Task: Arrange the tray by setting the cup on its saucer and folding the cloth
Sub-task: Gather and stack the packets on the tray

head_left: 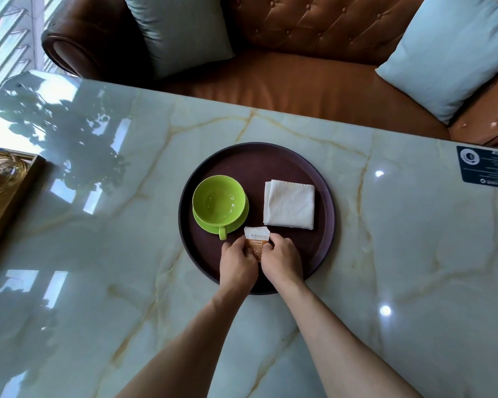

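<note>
A round dark tray (325,231) lies on the marble table. On its left half a green cup (217,201) stands upright on a green saucer (207,225), handle pointing toward me. On the right half lies a white cloth (291,203), folded into a neat square. Over the tray's near edge, my left hand (237,264) and my right hand (282,258) both pinch a small white and orange sugar packet (256,238), one hand on each side of it.
The marble table (127,254) stretches wide on all sides of the tray. A wooden box with glassware (3,191) sits at the left edge. A dark label (485,166) is at the right edge. A brown leather sofa (314,81) with pale blue cushions stands beyond the table.
</note>
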